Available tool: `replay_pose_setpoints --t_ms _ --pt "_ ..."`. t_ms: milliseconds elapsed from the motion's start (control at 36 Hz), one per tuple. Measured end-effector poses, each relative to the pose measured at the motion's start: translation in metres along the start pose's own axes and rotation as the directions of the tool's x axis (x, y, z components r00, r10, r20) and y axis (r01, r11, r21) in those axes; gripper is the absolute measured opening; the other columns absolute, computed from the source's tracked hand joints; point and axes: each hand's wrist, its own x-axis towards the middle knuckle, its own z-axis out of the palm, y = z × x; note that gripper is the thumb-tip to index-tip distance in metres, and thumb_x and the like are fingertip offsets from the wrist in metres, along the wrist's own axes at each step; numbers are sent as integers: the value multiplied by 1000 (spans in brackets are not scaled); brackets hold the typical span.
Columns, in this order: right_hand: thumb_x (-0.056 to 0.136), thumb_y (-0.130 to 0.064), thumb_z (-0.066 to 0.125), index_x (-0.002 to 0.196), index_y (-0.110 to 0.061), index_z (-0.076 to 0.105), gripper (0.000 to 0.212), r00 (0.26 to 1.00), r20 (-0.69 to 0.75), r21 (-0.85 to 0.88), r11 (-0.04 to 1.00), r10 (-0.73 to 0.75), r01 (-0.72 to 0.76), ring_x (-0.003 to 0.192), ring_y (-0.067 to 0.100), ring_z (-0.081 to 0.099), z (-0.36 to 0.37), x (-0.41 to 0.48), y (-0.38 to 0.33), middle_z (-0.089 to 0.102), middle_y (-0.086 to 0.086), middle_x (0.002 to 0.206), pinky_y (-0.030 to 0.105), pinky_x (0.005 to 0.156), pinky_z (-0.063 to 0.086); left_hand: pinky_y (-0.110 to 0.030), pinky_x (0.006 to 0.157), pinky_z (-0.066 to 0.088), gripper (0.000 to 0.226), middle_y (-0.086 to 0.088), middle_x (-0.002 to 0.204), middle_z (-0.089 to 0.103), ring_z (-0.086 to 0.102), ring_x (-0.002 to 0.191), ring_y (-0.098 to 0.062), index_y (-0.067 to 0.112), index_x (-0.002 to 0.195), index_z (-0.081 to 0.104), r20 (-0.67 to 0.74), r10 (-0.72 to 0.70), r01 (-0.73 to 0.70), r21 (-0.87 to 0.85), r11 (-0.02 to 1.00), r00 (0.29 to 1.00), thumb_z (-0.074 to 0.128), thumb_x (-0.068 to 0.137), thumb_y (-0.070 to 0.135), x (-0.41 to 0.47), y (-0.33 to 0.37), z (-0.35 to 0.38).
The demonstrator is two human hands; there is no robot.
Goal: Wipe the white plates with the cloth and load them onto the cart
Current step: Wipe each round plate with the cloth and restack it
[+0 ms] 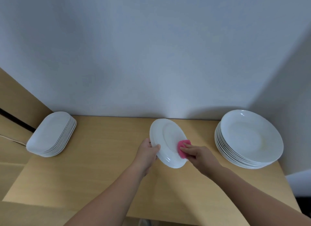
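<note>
Plate [166,138], white and round, tilted above bench [101,158] between two stacks. Left rim pinched in left grip [148,151], thumb on top. Pink cloth [181,150] pressed to its lower right face, clutched in right grip [198,155]. Oblong plate stack [52,134] at bench's far left, round plate stack [249,138] at right.

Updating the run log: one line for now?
left hand: grips plate | right hand: holds pink cloth on plate | phase: wiping

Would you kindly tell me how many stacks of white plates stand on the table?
2: an oblong stack at the far left, a round stack at the far right. A single plate is held apart between them.
</note>
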Motion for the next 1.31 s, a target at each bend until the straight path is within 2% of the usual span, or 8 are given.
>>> replay_pose_setpoints --t_ms 167,278,389,611,833,1000,1139,1306 --pt "82 -2 72 116 -31 66 46 975 -198 348 937 99 -24 121 -14 44 -22 -1 -9 56 -15 127 8 105 33 -46 93 55 17 -8 110 67 66 102 -24 18 108 56 3 68 -68 -10 998 998 56 94 8 -3 8 2" --pt "82 -1 72 119 -21 67 43 971 -194 400 915 137 -50 124 7 54 -33 -2 -9 62 -7 126 38 109 42 -37 81 58 17 -5 105 70 68 97 -21 20 104 59 -14 116 -116 -48 992 993 56 94 7 -6 13 -8" --pt "83 3 69 121 -18 66 43 973 -190 357 932 134 -59 125 10 53 -36 0 -10 65 -5 124 41 109 41 -34 75 56 18 -4 101 71 68 93 -20 20 104 59 -42 178 -180 -41 983 983 55 94 5 -12 21 -23" --pt "83 2 69 116 -24 69 42 988 -151 275 960 -15 57 122 -13 44 -26 15 -37 54 -52 91 16 105 36 -41 81 55 23 5 104 69 65 95 -18 36 99 54 -106 382 -325 350 878 918 56 91 15 -27 32 -61" --pt "85 0 68 119 -24 68 41 990 -118 242 964 -80 107 113 -27 40 -11 26 -71 48 -57 89 -7 85 30 -37 72 51 24 5 93 67 62 83 -19 30 111 57 -115 504 -346 597 724 856 53 91 16 -29 18 -95" --pt "83 1 69 120 -21 68 43 985 -132 188 973 -113 137 116 -20 38 -8 28 -80 43 -58 91 -9 86 27 -33 59 37 26 -4 88 66 55 69 -25 20 122 51 -4 602 -277 886 373 799 48 96 18 -21 6 -110" --pt "83 3 68 119 -20 68 43 984 -122 202 968 -128 151 112 -28 36 -3 31 -83 43 -61 85 -8 85 28 -30 57 32 26 1 80 62 47 63 -23 23 115 50 51 551 -175 969 176 833 43 93 13 -19 -4 -121" --pt "83 3 68 120 -20 68 43 984 -118 203 966 -136 158 120 -16 41 9 36 -90 49 -48 104 -4 94 28 -30 53 28 35 6 71 48 46 62 -22 21 111 49 59 476 -130 985 117 877 43 82 4 -14 -15 -134"
